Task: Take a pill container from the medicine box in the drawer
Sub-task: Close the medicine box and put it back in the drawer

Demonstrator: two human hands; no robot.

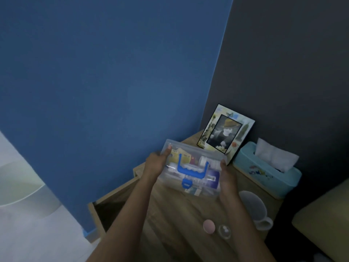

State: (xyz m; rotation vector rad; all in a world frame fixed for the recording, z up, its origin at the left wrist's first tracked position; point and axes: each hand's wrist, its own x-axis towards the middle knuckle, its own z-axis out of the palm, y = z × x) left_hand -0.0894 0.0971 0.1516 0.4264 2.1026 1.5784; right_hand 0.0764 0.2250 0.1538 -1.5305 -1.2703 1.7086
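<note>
Already out of the open drawer (105, 210), the clear medicine box (190, 169) was held above the wooden nightstand (170, 214), left hand (156, 165) and right hand (227, 178) clasping its ends. Its blue latch (186, 184) appeared shut, no pill container yet removed. A tissue box (268, 171), picture frame (225, 127), mug (254, 209) and two small round items crowded the top.

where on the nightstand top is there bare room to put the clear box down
Bare wood lies under the medicine box, between the open drawer and the mug, ahead of the pink cap. The back is crowded: photo frame, tissue box.
</note>
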